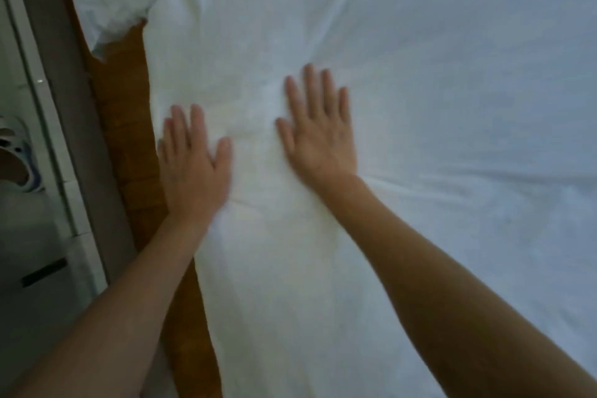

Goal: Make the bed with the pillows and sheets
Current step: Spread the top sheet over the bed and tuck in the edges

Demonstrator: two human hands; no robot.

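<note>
Mostly, what I saw through the head camera was the white sheet point(436, 107), spread over the bed and filling the frame from the upper edge down to the lower right. It lay fairly smooth, with soft creases running toward the middle and a longer fold trailing off to the right of my right wrist. At the upper left a white pillow point(106, 0) sat at the head of the bed, its loose corner hanging out past the mattress edge. Along the left side of the bed ran a strip of brown wooden floor point(129, 126), and beyond that a grey frame point(58, 81) stood between the floor and a pale, dim area at the far left. A sandal with blue trim point(22, 158) showed there, partly cut off by the frame edge.

My right hand point(318, 129) lay flat on the sheet, palm down, fingers straight and slightly spread, pointing toward the head of the bed. My left hand point(193, 165) was flat too, fingers extended and close together, pressing the sheet right at the bed's left edge, just beside the floor strip. Neither hand held anything. Both were a little blurred.
</note>
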